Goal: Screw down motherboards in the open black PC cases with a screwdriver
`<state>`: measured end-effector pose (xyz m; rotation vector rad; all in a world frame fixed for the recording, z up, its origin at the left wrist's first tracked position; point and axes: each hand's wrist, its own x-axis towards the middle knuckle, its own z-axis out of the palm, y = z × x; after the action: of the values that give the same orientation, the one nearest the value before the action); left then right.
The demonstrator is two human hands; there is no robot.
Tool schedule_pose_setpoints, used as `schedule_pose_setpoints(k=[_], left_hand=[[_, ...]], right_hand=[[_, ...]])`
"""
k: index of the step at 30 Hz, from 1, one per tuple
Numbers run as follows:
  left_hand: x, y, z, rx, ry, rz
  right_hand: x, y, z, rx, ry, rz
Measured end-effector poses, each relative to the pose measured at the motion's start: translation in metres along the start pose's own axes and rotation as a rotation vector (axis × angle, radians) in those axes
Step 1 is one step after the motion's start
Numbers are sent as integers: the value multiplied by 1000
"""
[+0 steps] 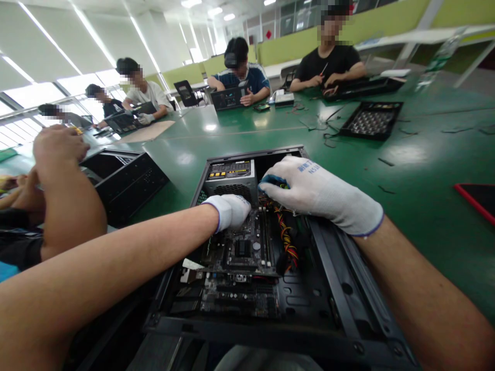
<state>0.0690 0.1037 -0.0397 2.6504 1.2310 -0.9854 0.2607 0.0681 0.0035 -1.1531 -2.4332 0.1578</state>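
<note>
An open black computer case [336,278] lies in front of me with its inside facing up. My left hand [234,211], in a white glove, is closed and reaches down between the power supply [232,172] and the motherboard [243,247]. Its fingertips are hidden. On the other side of the power supply, my right hand [305,185], in a white glove with a blue palm, has its fingers and thumb bent inward by the cables. What they grip is hidden. A bundle of red, yellow and black cables [286,234] runs down from there beside the motherboard.
Another black case [131,185] stands to my left, near a co-worker's arm [71,190]. Several people work across the green table [240,129]. A black panel [371,121], loose cables and a red-edged black object [477,198] lie to the right.
</note>
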Motion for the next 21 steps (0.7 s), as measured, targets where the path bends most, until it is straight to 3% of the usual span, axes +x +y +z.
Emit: schedule_pose_setpoints(k=[12, 21], left_hand=[[-1, 0, -3, 9, -64, -29], [-2, -1, -3, 4, -48, -5]], right_hand=[[0, 2, 2, -15, -15, -1], [0, 2, 3, -49, -8, 9]])
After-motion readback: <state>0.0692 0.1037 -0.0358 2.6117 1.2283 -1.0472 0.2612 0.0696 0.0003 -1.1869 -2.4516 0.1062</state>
